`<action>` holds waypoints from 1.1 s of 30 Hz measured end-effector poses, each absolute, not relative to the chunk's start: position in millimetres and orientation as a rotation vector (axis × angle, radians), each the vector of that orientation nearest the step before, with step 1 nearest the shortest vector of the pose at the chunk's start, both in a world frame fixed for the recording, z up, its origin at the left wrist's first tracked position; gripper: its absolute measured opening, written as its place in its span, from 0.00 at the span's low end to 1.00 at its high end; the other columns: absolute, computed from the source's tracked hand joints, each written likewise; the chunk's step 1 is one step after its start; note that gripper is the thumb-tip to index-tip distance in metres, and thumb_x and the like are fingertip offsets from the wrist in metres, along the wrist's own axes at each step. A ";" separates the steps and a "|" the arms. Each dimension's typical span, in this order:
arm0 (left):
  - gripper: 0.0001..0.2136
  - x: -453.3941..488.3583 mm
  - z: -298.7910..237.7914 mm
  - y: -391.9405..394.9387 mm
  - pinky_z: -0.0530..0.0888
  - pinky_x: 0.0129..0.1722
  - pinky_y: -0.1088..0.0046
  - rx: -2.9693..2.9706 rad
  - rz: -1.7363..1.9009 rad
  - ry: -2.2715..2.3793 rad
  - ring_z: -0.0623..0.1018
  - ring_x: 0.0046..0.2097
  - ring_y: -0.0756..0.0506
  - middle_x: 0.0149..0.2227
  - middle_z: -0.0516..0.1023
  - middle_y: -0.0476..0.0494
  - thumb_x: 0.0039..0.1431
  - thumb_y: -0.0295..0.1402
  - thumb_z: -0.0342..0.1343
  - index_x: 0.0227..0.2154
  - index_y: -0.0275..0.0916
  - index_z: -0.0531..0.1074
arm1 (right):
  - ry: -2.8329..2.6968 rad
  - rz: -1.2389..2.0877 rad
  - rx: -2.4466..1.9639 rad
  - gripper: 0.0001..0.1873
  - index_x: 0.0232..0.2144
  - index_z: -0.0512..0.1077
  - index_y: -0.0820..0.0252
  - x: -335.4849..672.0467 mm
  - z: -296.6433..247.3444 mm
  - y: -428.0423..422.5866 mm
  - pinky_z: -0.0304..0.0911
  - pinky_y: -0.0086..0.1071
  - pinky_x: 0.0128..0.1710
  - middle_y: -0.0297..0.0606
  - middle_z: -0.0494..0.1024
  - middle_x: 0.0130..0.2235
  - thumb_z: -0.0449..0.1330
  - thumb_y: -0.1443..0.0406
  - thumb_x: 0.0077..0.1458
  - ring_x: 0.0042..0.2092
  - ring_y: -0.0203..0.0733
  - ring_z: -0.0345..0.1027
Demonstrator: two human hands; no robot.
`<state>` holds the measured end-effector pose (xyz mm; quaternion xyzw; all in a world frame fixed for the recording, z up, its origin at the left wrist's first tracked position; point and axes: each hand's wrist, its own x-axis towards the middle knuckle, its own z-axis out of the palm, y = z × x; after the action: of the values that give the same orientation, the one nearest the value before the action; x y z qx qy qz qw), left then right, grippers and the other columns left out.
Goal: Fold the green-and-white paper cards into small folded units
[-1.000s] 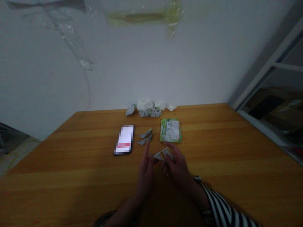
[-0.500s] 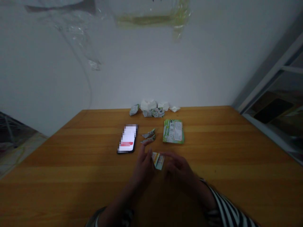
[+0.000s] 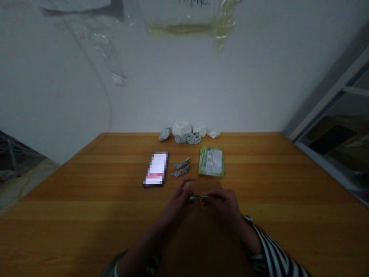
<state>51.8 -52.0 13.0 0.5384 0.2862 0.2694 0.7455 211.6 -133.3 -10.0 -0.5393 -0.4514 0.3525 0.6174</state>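
Note:
Both of my hands are low over the wooden table, close together near its near side. My left hand [image 3: 178, 200] and my right hand [image 3: 221, 206] pinch a thin folded strip of printed packet paper [image 3: 198, 197], which shows nearly edge-on between the fingertips. Just beyond my left fingers lie two folded paper pieces [image 3: 181, 168], not touching them. Farther right is a flat green-and-white printed packet [image 3: 211, 162]. A smartphone [image 3: 155, 169] with a pixelated screen lies left of the folded pieces.
A heap of crumpled white and printed paper [image 3: 184, 132] lines the table's far edge against a white wall. The wooden table [image 3: 86, 188] extends to both sides. A clear plastic sheet [image 3: 184, 27] hangs above, and a white window frame [image 3: 325, 100] stands at the right.
The paper piece has turned from showing its printed face to lying nearly edge-on, now folded thinner. My hands have closed in on it, and the view has shifted slightly.

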 end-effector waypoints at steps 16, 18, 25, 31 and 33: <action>0.04 52.8 22.1 -65.2 0.75 0.37 0.69 1.516 0.938 0.917 0.80 0.32 0.43 0.27 0.83 0.48 0.45 0.26 0.62 0.22 0.41 0.80 | -1.097 0.493 -1.287 0.03 0.28 0.80 0.54 208.0 -1.8 -141.7 0.73 0.36 0.32 0.37 0.83 0.29 0.66 0.67 0.47 0.30 0.45 0.77; 0.03 55.5 24.0 -66.1 0.75 0.37 0.69 1.417 0.907 0.925 0.80 0.32 0.43 0.27 0.83 0.47 0.43 0.26 0.64 0.22 0.41 0.80 | -1.034 0.541 -1.292 0.01 0.26 0.80 0.55 206.0 -0.4 -140.3 0.73 0.35 0.31 0.37 0.82 0.28 0.67 0.66 0.46 0.30 0.44 0.76; 0.07 67.8 25.5 -69.6 0.76 0.37 0.70 1.126 0.842 0.952 0.81 0.32 0.44 0.29 0.84 0.43 0.46 0.35 0.66 0.25 0.36 0.80 | -0.700 0.734 -1.291 0.07 0.24 0.77 0.60 192.3 -2.9 -133.1 0.71 0.34 0.30 0.38 0.81 0.26 0.69 0.62 0.43 0.29 0.43 0.75; 0.09 67.5 15.9 -65.9 0.77 0.33 0.70 1.087 0.789 0.946 0.81 0.28 0.44 0.27 0.84 0.42 0.46 0.36 0.67 0.27 0.33 0.79 | -0.582 0.938 -1.215 0.14 0.23 0.75 0.62 188.8 -8.1 -129.3 0.71 0.35 0.31 0.37 0.80 0.24 0.69 0.57 0.43 0.26 0.41 0.74; 0.09 65.7 15.7 -63.7 0.77 0.35 0.69 1.123 0.789 0.933 0.81 0.30 0.43 0.28 0.84 0.42 0.46 0.35 0.66 0.27 0.34 0.80 | -0.551 1.013 -1.180 0.15 0.23 0.75 0.62 192.1 -7.0 -127.7 0.72 0.35 0.33 0.37 0.80 0.24 0.70 0.56 0.41 0.26 0.41 0.75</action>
<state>65.7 -63.7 15.7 0.4991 0.4149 0.3507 0.6750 192.1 -127.7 -7.0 -0.5254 -0.2452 0.4510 0.6785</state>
